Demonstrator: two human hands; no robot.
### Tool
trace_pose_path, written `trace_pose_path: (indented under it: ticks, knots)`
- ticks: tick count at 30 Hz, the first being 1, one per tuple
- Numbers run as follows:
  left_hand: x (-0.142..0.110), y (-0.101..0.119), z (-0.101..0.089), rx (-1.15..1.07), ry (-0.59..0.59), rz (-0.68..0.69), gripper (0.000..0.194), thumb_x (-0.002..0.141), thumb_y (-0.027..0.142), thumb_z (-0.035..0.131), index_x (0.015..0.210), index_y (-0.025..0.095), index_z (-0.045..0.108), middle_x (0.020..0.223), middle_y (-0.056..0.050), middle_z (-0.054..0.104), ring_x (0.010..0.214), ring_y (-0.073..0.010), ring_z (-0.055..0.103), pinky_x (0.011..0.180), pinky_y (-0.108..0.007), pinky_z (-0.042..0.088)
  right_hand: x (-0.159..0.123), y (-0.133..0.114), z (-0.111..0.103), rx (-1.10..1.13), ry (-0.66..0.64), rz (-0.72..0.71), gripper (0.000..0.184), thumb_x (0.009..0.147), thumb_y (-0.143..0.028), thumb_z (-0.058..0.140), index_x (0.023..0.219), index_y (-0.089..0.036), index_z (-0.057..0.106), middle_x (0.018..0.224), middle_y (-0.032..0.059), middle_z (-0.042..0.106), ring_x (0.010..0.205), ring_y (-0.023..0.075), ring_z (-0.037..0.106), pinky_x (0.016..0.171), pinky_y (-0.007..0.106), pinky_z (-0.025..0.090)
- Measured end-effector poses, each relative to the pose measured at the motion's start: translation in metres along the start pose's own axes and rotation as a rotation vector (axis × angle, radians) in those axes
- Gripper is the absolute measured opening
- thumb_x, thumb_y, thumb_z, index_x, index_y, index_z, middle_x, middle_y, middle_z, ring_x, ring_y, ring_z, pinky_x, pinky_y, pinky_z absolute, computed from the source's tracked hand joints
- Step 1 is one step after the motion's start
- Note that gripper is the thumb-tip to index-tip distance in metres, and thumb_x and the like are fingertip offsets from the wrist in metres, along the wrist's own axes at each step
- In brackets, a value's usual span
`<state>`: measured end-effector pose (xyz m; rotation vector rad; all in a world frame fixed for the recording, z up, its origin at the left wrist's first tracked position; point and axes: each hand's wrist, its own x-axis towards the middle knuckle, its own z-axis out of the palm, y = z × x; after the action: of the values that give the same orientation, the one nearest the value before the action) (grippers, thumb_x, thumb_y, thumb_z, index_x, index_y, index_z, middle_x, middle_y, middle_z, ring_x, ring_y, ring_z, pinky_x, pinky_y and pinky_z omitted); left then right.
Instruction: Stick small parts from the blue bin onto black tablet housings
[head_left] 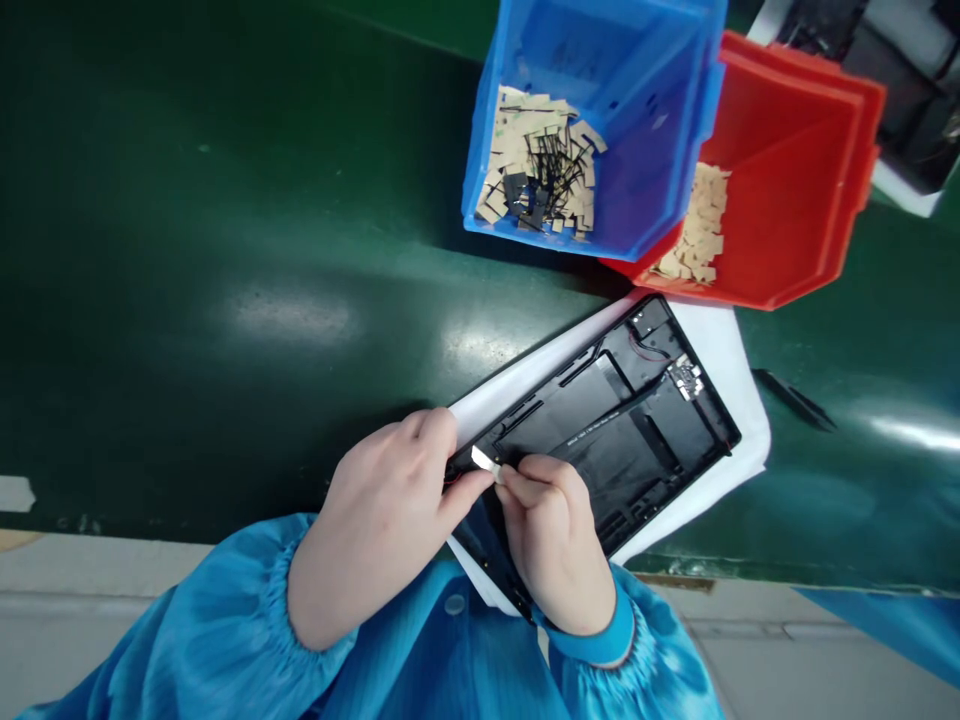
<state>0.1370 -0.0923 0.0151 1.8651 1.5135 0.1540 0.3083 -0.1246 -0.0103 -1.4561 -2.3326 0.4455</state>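
A black tablet-like device housing (622, 400) lies open and slanted on a white sheet (724, 360), with a flat black ribbon cable and a small circuit board (685, 377) inside. My right hand (555, 530) is closed above its near left part, pinching a small white strip (486, 460) between thumb and fingers. At the housing's left edge my left hand (390, 510) is closed, fingers curled at the rim. Its thumb reaches the lower end of the strip. Both hands cover the near left corner, so what lies under the fingers is hidden.
A blue bin (660, 190) holds cream paper pieces and thin black parts. Beside it, a red bin (787, 200) has cream pieces. Black tweezers (795, 398) lie right of the sheet on the green table (187, 300). Other black housings (907, 110) are at the upper right.
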Motion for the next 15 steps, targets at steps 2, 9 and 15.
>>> trace_pose_path:
  ticks: [2,9,15]
  knots:
    - [0.0004,0.0000,-0.0002,0.005,0.000,-0.003,0.026,0.087,0.033,0.052,0.074,0.021,0.033,0.068,0.005,0.043,0.060,-0.0114,0.047,0.053,-0.025,0.032,0.0002,0.0000,-0.0001,0.000,0.006,-0.003,0.011,0.092,-0.014,0.043,0.102,-0.014,0.048,0.088,0.0084,0.051,0.077,0.0186,0.052,0.061,0.032,0.047]
    - [0.0004,0.0000,-0.0005,0.017,-0.008,0.006,0.025,0.087,0.033,0.050,0.074,0.021,0.033,0.067,0.004,0.044,0.060,-0.0120,0.048,0.053,-0.026,0.032,-0.0003,-0.0011,0.0004,-0.004,-0.008,0.012,0.012,0.091,-0.013,0.045,0.102,-0.015,0.048,0.090,0.0086,0.052,0.077,0.0189,0.051,0.062,0.032,0.046]
    - [0.0016,0.0013,0.0000,0.032,-0.009,-0.006,0.024,0.087,0.032,0.051,0.074,0.021,0.034,0.067,0.004,0.044,0.060,-0.0121,0.048,0.053,-0.026,0.032,0.0012,-0.0031,-0.0005,-0.049,-0.023,0.019,0.010,0.092,-0.014,0.043,0.099,-0.017,0.049,0.089,0.0076,0.053,0.077,0.0183,0.051,0.062,0.032,0.043]
